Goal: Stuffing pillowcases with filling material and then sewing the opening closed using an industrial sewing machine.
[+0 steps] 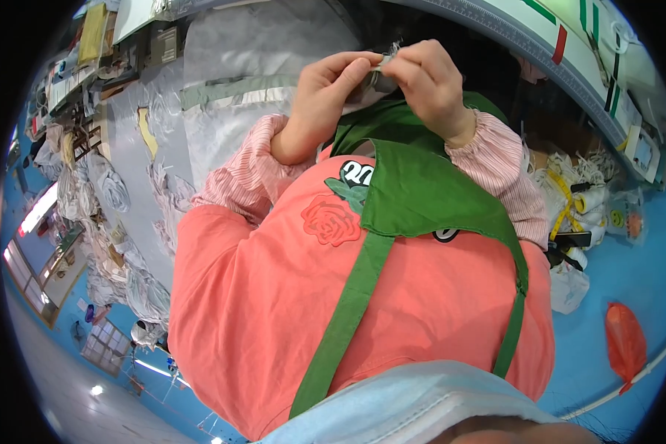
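In front of my chest, my left hand (320,98) and my right hand (433,87) meet with fingertips nearly touching. Both are closed in a pinch on a small pale strip with loose threads (384,62). The fingers cover most of it, so its exact kind cannot be made out. Wispy thread ends stick up beside the right fingertips. Below the hands lies the green apron (436,192) that I wear over a coral top. A light grey cloth (259,44) with a grey-green band spreads beyond my left hand.
Bundles of pale fabric (111,189) crowd the far left. A curved table edge with a ruler scale (525,33) runs across the upper right. Beside my right arm sit a yellow tape measure (562,203) and thread spools (590,200). A red plastic bag (625,344) is at lower right.
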`<state>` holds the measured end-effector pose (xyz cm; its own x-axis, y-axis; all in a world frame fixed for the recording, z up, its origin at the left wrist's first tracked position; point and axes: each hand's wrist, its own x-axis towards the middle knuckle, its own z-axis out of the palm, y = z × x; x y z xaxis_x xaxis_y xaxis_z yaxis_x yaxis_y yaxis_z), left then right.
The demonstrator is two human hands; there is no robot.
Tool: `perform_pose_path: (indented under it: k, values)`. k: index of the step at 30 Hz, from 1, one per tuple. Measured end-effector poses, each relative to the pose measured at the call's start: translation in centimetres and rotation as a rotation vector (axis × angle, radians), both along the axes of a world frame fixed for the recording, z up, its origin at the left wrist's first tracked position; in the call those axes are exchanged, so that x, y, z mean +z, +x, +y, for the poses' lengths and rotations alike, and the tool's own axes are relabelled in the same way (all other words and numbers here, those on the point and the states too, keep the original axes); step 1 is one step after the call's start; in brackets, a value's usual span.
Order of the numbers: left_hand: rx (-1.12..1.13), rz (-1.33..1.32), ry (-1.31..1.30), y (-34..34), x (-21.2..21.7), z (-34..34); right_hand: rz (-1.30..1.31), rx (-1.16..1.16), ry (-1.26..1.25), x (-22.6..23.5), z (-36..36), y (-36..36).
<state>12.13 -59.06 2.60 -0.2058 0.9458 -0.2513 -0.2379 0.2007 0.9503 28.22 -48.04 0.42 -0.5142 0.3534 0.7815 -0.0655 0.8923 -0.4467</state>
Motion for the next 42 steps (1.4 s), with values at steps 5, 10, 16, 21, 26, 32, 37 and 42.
perform_pose_path:
  k: [5,10,16,21,26,32,37,42]
  values:
    - [-0.096,-0.547,-0.230,0.1,1.1,0.6,0.069,0.001,0.271,0.3,-0.1,-0.2]
    - [-0.222,-0.622,-0.309,-1.5,1.3,1.0,0.108,0.005,0.363,0.7,-0.3,-0.3]
    - [-0.205,-0.259,-0.127,-1.8,2.2,1.8,0.111,-0.027,0.120,1.9,-0.5,-0.3]
    - [-0.157,0.311,0.165,-2.1,3.0,2.8,-0.030,0.048,-0.393,2.8,-0.8,-0.1]
    - [-0.234,0.444,0.116,-2.1,2.7,3.4,-0.039,-0.027,-0.761,2.2,-0.9,-0.1]
    - [-0.126,0.522,0.255,-1.8,2.0,3.2,-0.065,-0.039,-0.885,2.7,-0.8,-0.8]
    - [-0.047,0.754,0.469,-1.3,1.4,3.3,0.014,0.167,-1.121,2.5,-0.4,-0.9]
    - [0.085,0.665,0.551,-1.4,0.7,1.8,-0.169,0.136,-0.985,3.5,-0.3,-0.5]
